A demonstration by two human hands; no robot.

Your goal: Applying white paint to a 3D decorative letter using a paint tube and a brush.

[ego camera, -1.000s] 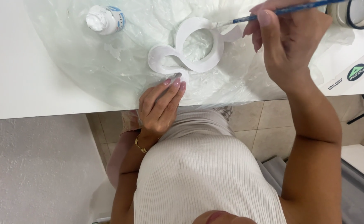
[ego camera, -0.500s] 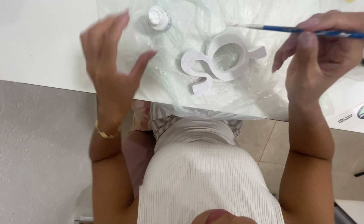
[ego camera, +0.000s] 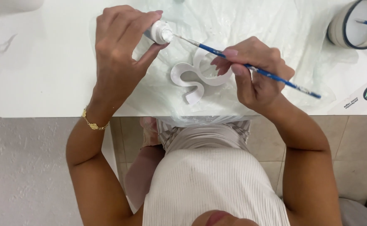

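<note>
My left hand (ego camera: pixel 118 46) grips a small white paint bottle (ego camera: pixel 160 32), tipped on its side above the table. My right hand (ego camera: pixel 254 77) pinches a thin blue paintbrush (ego camera: pixel 250 67), whose tip touches the bottle's mouth. Below and between the hands, a white curly cut-out shape (ego camera: pixel 191 81) lies flat on a crinkled clear plastic sheet (ego camera: pixel 250 25). My right fingers cover part of the shape's upper loop.
The white table (ego camera: pixel 37 75) ends at a front edge just below the shape. A round white cup with a blue rim (ego camera: pixel 352 25) stands at the far right with another brush in it. A white card with a green mark (ego camera: pixel 365 96) lies near the right edge.
My left hand rose from the table's front edge, reached left of the bottle, then picked it up. My right hand brought the brush down so its tip meets the bottle.
</note>
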